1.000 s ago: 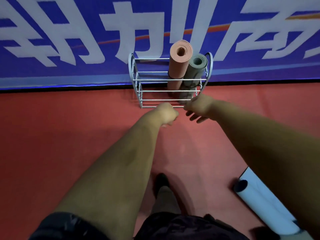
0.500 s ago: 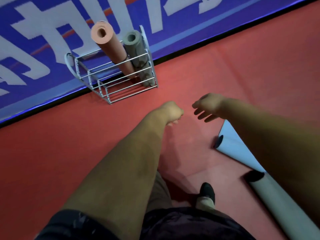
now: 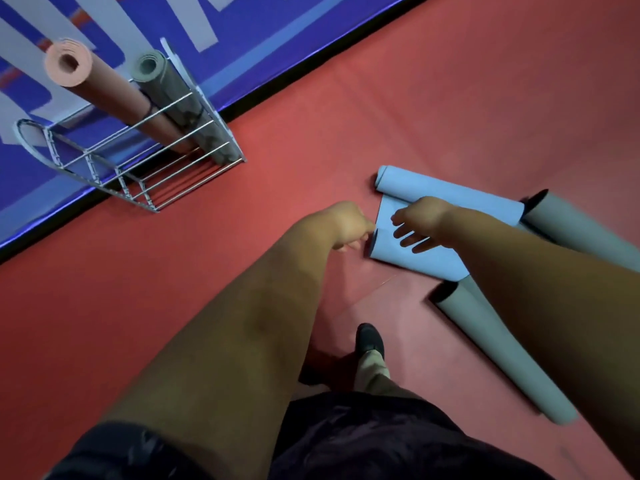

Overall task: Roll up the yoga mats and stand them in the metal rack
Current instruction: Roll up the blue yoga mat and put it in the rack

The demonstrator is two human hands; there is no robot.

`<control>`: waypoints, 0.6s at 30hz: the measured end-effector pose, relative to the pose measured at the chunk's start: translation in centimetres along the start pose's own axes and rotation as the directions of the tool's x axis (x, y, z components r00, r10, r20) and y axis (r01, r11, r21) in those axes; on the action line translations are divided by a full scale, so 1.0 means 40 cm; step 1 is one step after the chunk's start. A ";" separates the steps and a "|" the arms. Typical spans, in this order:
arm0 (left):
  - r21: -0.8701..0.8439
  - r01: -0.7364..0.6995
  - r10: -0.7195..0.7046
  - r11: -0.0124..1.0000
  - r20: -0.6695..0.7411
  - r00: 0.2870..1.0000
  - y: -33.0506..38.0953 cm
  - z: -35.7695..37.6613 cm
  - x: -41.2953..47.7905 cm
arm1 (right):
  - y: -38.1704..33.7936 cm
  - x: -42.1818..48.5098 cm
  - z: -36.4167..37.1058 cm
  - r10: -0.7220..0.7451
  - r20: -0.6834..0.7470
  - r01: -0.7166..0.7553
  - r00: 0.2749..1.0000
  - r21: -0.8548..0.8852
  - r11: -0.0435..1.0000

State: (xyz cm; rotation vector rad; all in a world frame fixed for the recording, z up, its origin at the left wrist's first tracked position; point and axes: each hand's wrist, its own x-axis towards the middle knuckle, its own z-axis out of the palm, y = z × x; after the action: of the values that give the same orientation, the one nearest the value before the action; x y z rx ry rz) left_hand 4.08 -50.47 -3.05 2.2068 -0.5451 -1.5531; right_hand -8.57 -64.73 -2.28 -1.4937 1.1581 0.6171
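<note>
Right grip [image 3: 420, 221] wide, fingers spread over the flat end of the blue mat [image 3: 450, 199]; left grip [image 3: 346, 225] a closed fist just beside that mat's left edge
The blue mat lies on the red floor [image 3: 346, 98], partly rolled, its roll on the side away from the person. A near grey roll [image 3: 491, 341] lies at its right corner and a far grey roll [image 3: 581, 230] past its right end. The rack [image 3: 104, 161] stands well apart to the left, by the blue banner [image 3: 242, 36], with a pink mat [image 3: 104, 88] and a grey mat [image 3: 180, 102] standing side by side in its right end
</note>
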 end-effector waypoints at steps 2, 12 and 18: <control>0.006 0.017 -0.017 1.000 -0.009 1.000 -0.014 0.019 0.001 | 0.028 -0.001 0.022 0.006 0.007 -0.006 1.000 0.000 1.000; -0.077 0.074 -0.072 0.994 0.034 0.997 -0.261 0.183 -0.033 | 0.240 -0.035 0.235 0.070 -0.007 -0.071 0.998 -0.134 0.989; -0.082 0.092 -0.088 0.992 0.050 0.995 -0.406 0.272 -0.081 | 0.323 -0.076 0.339 -0.034 -0.162 0.032 0.986 -0.012 0.999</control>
State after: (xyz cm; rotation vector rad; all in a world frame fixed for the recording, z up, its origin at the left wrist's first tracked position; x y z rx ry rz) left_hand -5.73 -35.96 -12.31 2.1643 -0.3904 -1.6453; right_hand -18.58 -50.05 -8.91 -1.5911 1.2531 0.4861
